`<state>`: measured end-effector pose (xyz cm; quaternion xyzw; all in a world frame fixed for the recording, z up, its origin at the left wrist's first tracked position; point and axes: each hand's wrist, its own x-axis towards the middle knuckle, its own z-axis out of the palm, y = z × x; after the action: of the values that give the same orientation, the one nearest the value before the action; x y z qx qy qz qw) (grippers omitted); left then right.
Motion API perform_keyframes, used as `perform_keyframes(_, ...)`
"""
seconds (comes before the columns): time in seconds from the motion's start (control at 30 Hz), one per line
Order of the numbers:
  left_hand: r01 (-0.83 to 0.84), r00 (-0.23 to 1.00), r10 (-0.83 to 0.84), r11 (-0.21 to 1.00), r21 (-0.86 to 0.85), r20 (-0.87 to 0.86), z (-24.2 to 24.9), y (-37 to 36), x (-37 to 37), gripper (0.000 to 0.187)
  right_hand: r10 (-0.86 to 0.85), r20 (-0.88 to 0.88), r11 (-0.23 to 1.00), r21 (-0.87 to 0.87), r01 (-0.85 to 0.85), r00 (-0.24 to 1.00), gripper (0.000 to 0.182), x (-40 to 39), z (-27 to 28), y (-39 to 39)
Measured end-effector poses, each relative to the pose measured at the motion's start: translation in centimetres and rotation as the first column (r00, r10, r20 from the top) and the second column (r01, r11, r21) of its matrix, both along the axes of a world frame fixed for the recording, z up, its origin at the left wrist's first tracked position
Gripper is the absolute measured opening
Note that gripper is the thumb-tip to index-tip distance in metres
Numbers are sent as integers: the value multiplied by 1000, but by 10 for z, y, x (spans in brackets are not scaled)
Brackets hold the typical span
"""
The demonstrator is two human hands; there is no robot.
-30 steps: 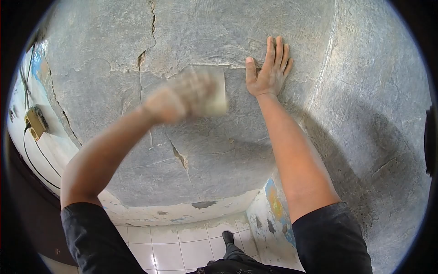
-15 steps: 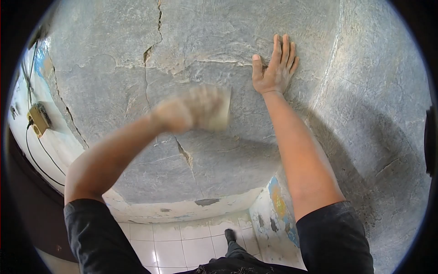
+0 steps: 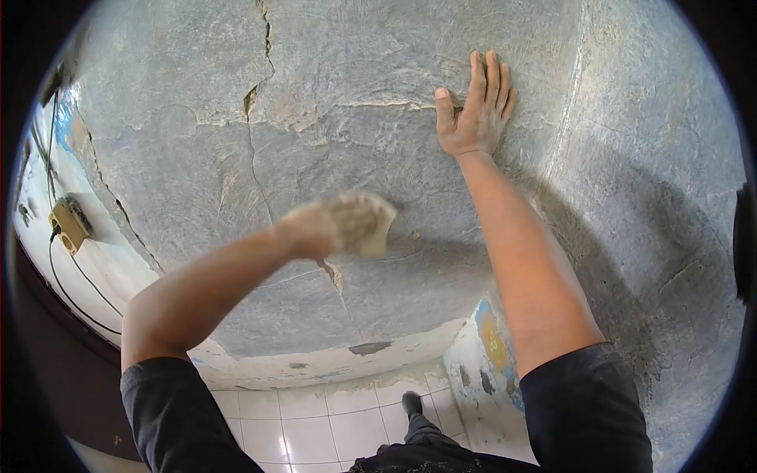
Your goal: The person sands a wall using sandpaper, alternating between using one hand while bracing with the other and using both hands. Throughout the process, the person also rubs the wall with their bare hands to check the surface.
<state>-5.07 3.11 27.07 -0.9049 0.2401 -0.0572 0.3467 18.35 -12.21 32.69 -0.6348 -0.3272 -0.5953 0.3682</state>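
Observation:
A pale yellowish sheet (image 3: 380, 229) lies under my left hand (image 3: 331, 227), whose fingers are blurred by motion and press it against the grey wall (image 3: 378, 158). To the upper right, my right hand (image 3: 475, 122) rests flat on the same wall with its fingers spread and nothing in it. A horizontal ridge in the plaster (image 3: 378, 104) runs up to the right thumb. Below my left hand the wall has a chipped crack (image 3: 331, 274).
A yellow socket block (image 3: 69, 227) with black cables is at the far left. A long vertical crack (image 3: 251, 102) runs down the wall. Below are a peeling white ledge (image 3: 315, 367), white floor tiles (image 3: 355, 433) and a painted corner (image 3: 489, 347).
My left hand has moved down the wall with the sheet. My right hand keeps its place on the wall, and the view has shifted slightly.

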Motion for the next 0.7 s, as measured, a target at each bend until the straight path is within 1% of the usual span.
perform_keyframes(0.03,-4,1000,4,1000,1,4,0,0,4,55,5,2,1000,-1,-5,1000,73,0,-1,0)
perform_keyframes(0.07,-207,976,215,960,-190,23,21,-21,3,55,13,2,1000,-1,-13,1000,73,0,-1,1)
perform_keyframes(0.1,-384,910,414,846,-370,0,36,-30,4,55,18,0,1000,3,-18,1000,73,0,-1,3)
perform_keyframes(0.13,103,830,21,977,-189,557,41,-1,3,53,17,-1,1000,1,-17,1000,74,1,-1,3)
perform_keyframes(0.17,143,673,29,975,-169,739,71,3,6,52,13,-2,1000,-5,-13,1000,74,1,-1,2)
perform_keyframes(0.2,-7,524,141,987,-161,840,95,11,8,59,13,-6,1000,-8,-13,1000,74,2,-1,0)
perform_keyframes(0.23,9,360,149,987,-163,921,111,12,3,68,20,0,1000,-6,-20,1000,74,2,-2,0)
perform_keyframes(0.3,-127,439,142,987,-95,887,109,4,3,68,28,14,1000,-2,-28,1000,74,1,-1,1)
perform_keyframes(0.33,-21,632,127,989,-146,765,90,0,6,64,26,9,1000,0,-26,1000,74,1,-1,2)
perform_keyframes(0.37,71,791,76,974,-216,607,60,-3,10,61,23,5,1000,3,-23,1000,74,1,-1,2)
perform_keyframes(0.4,-58,954,116,976,-210,277,32,-8,11,59,23,10,1000,5,-23,1000,74,1,-1,1)
perform_keyframes(0.43,-176,982,164,972,-158,-89,15,-13,11,56,25,3,1000,4,-25,1000,74,1,-1,1)
perform_keyframes(0.47,-179,982,167,971,-161,-82,19,-18,10,56,31,-5,1000,1,-31,999,74,0,-1,1)
perform_keyframes(0.53,-74,972,69,997,17,223,28,-22,0,55,34,-5,999,-2,-34,999,74,0,-1,1)
perform_keyframes(0.57,-44,887,75,996,-79,456,46,-19,-1,54,23,-7,1000,-2,-23,1000,74,1,-1,1)
perform_keyframes(0.6,16,747,101,985,-169,657,70,-13,2,54,20,-9,1000,-2,-20,1000,74,1,0,1)
perform_keyframes(0.63,14,589,107,990,-143,801,96,-4,3,52,22,-3,1000,0,-22,1000,74,1,0,1)
perform_keyframes(0.67,1,406,108,993,-119,908,112,2,4,51,27,1,1000,1,-27,1000,74,1,-1,1)
perform_keyframes(0.7,-3,408,114,992,-124,906,109,5,6,51,31,-2,1000,-4,-31,1000,74,1,-2,1)
